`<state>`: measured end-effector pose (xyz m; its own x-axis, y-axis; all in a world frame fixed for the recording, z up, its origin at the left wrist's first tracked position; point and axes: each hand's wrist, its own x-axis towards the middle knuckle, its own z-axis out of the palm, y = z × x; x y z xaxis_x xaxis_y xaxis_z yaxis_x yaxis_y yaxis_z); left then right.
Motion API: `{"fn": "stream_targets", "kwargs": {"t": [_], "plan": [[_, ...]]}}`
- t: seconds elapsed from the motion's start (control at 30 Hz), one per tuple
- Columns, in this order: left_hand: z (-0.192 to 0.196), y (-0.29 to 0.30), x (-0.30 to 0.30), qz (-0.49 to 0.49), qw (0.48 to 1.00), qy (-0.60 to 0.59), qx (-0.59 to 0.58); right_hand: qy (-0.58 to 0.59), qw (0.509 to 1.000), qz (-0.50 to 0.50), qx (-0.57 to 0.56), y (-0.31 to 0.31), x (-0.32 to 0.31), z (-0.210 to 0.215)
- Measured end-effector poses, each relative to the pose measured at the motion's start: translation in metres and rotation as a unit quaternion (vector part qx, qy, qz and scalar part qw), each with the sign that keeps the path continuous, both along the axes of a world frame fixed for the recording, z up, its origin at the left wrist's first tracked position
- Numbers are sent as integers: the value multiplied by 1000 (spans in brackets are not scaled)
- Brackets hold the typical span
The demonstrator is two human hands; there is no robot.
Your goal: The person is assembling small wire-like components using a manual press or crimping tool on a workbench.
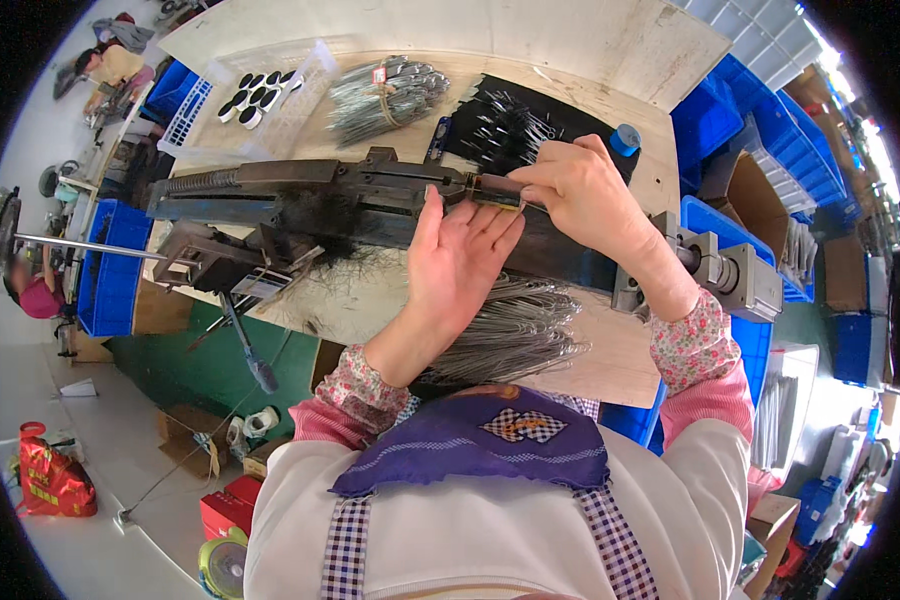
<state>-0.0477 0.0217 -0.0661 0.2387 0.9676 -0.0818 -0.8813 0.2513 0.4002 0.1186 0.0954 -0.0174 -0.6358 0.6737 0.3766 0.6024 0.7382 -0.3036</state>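
Note:
My left hand (457, 262) is open, palm up and fingers together, its fingertips resting against the dark metal machine (300, 195) next to a small brass-coloured block (495, 190). My right hand (582, 190) is closed at that same block, pinching a thin metal wire piece (530, 203) at the machine's jaw. A loose pile of bent grey wire pieces (515, 335) lies on the wooden bench (620, 360) under my forearms.
A tied bundle of wire pieces (385, 95) and a black tray of wire parts (510, 125) lie behind the machine. A clear tray with black-and-white discs (258, 95) sits far left. Blue crates (740, 110) stand right, another blue crate (110, 275) left. A blue cap (625, 138) stands near my right hand.

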Motion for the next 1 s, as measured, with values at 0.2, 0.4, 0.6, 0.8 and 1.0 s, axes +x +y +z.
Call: {"fn": "stream_targets", "kwargs": {"t": [0.2,0.4,0.6,0.8,1.0], "plan": [[4,-1,0,3,1000,-10,-15,64,998,7,21,-8,-2,9],[-9,-1,-6,19,999,-27,0,106,991,-57,-55,-40,-12,21],[-6,1,-11,8,999,-36,-5,-113,992,-54,27,-42,-29,12],[10,5,-5,17,998,21,-65,-129,988,-31,82,-36,-24,4],[-22,-6,11,42,996,52,-59,-5,993,-45,-105,-90,22,-13]]}}
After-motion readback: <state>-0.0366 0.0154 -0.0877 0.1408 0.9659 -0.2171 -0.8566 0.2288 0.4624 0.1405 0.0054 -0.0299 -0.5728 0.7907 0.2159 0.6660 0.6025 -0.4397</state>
